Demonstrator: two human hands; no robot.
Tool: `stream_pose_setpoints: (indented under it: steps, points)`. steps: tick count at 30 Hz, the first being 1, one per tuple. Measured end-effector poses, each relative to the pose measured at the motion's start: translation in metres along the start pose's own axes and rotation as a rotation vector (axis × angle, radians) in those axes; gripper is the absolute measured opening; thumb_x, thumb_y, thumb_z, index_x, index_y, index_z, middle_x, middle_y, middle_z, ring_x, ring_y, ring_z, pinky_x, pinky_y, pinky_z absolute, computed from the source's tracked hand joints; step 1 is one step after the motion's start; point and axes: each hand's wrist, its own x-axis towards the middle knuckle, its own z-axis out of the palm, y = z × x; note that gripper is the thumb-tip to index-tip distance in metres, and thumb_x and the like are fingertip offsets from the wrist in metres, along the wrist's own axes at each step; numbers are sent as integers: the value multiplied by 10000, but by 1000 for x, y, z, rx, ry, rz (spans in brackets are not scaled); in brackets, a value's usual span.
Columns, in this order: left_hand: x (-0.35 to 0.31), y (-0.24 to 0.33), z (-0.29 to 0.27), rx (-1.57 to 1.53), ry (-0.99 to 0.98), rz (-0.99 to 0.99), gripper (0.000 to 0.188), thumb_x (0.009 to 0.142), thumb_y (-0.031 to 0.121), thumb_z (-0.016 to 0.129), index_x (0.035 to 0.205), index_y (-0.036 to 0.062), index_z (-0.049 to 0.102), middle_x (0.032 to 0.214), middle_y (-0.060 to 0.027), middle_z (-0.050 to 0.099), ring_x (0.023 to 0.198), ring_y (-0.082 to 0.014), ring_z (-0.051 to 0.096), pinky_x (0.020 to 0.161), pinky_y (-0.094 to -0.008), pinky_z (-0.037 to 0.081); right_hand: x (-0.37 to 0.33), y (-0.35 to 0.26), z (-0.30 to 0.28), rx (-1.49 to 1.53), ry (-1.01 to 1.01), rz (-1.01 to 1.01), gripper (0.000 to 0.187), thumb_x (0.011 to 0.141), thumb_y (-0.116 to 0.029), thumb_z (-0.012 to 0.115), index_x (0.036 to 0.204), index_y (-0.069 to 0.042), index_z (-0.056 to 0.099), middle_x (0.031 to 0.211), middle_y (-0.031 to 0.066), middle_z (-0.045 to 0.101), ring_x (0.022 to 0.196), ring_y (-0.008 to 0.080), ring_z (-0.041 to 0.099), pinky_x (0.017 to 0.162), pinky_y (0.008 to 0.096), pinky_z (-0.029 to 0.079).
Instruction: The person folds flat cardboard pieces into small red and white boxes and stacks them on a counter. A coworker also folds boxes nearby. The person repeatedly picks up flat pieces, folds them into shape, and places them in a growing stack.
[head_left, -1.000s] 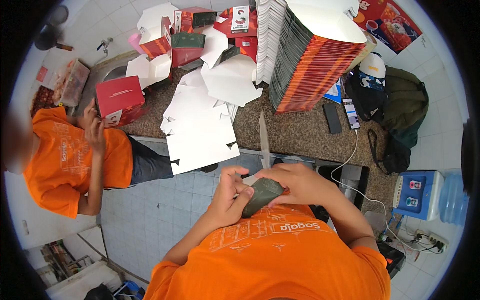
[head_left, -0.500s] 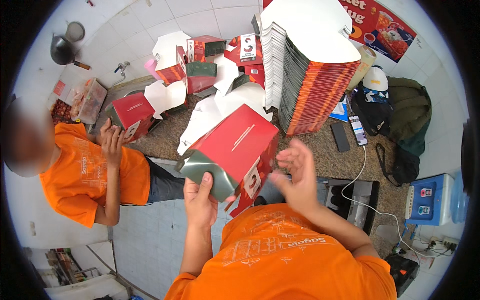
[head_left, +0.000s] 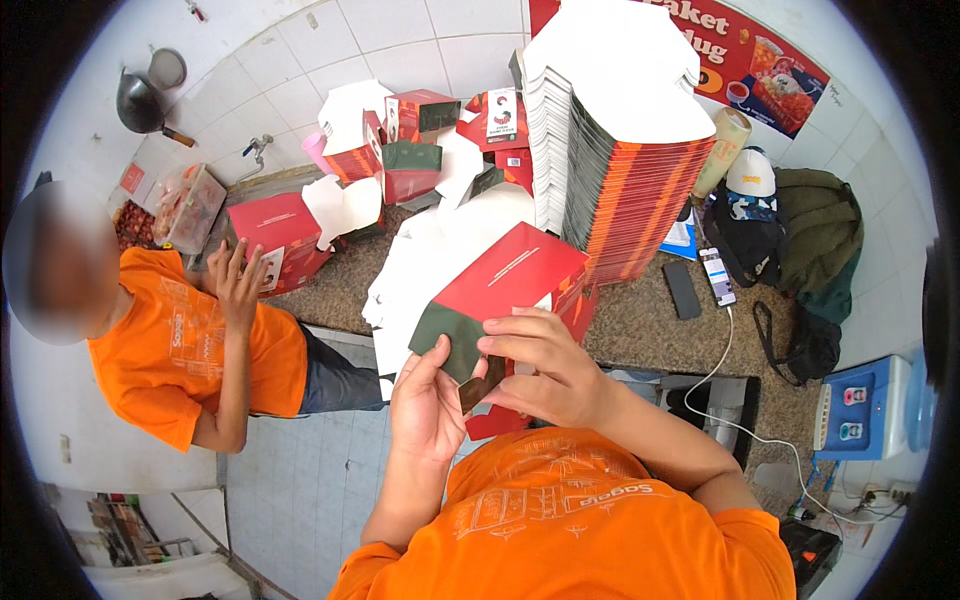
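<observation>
In front of my body I hold a red cardboard food box [head_left: 515, 272] with a dark green end flap [head_left: 445, 335]. My left hand [head_left: 428, 405] pinches the green end at its lower corner, thumb on top. Across the near side lies my right hand [head_left: 550, 368], its fingers curled over the edge beside the green end; its thumb is not clearly seen. The box's near side is mostly behind this hand. Just beyond it on the counter lie white-faced carton pieces [head_left: 400, 262].
A tall stack of flat cartons [head_left: 625, 200] stands right of several part-folded boxes [head_left: 410, 170]. At left a co-worker [head_left: 190, 340] handles another red box [head_left: 275, 222]. Two phones [head_left: 682, 290], a white cable, a backpack [head_left: 820, 220] and a blue water dispenser [head_left: 850, 405] are at right.
My right hand has come in from the right onto the box's near side. The box has shifted slightly right, and its green end is now more folded. The co-worker's hand has moved slightly.
</observation>
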Motion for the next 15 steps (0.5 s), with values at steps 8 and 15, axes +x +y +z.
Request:
stream_pose_setpoints:
  steps: [8,15]
  points:
    - [14,-45,-8,421,72,460,220,1064,164,667,1207,-4,670,1146,-120,748,964,-191,733,790,-341,611,16,-11,-10,162,198,514,219,871,-114,849,988,-3,701,1305,183,661,1249,353,620,1014,437,514]
    - [41,-41,-18,184,-134,256,233,1075,232,649,1191,32,676,1127,-72,754,953,-166,743,769,-296,626,1,-2,-25,3,-147,257,105,876,-122,805,914,-55,733,1162,-10,740,1356,354,578,1187,627,328]
